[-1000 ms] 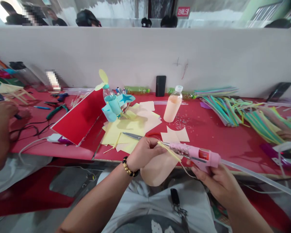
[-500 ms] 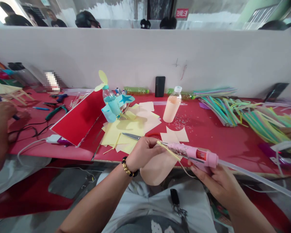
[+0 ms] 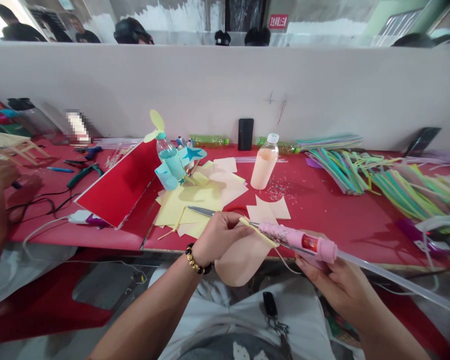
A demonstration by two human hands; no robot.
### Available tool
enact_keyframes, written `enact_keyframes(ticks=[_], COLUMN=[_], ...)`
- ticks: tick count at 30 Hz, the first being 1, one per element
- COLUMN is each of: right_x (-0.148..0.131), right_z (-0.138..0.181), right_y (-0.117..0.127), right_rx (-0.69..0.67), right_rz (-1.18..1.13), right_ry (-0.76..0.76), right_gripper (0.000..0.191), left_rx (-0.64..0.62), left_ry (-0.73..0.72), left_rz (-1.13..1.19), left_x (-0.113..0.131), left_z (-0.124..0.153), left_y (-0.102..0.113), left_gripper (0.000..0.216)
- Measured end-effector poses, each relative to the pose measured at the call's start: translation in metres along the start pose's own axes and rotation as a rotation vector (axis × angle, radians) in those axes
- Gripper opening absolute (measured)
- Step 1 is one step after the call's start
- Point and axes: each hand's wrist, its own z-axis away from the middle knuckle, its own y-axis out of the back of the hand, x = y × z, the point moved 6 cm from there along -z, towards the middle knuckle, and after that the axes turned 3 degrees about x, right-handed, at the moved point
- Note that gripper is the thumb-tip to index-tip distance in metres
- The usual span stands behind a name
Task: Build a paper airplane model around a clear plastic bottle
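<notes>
Pinched in my left hand [image 3: 221, 235] is a peach paper piece [image 3: 240, 262] with a rounded lower edge, hanging over the table's front edge. A thin yellow strip [image 3: 260, 234] lies along its upper right edge. My right hand [image 3: 330, 275] is wrapped round a pink hot glue gun [image 3: 303, 241] with a long clear glue stick [image 3: 390, 277] in its back end. The gun's nozzle points left, close to the yellow strip; whether it touches is unclear. Scissors [image 3: 201, 211] lie behind my left hand, their handles partly hidden. Peach paper offcuts [image 3: 272, 207] lie just beyond the gun.
A bottle wrapped in peach paper [image 3: 264, 165] stands behind the offcuts. Left of it are yellow paper sheets [image 3: 187, 197], a blue decorated bottle [image 3: 170, 157] and a leaning red board [image 3: 122, 185]. Colourful strips [image 3: 345, 170] lie right. Another person's hand [image 3: 0, 175] is at far left.
The view has shifted slightly. Both hands keep their holds, and the glue gun stays beside the yellow strip with hardly any movement.
</notes>
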Motion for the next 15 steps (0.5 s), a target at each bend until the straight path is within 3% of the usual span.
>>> enact_keyframes(ticks=[15], right_x=[-0.001], right_z=[-0.003], right_y=[0.0005], right_rx=[0.013], right_rz=[-0.01], right_ry=[-0.037], right_gripper=[0.027], left_rx=[0.011], left_ry=[0.003], left_rz=[0.031], left_x=[0.0], left_z=[0.0004], left_y=[-0.0004], left_gripper=[0.031])
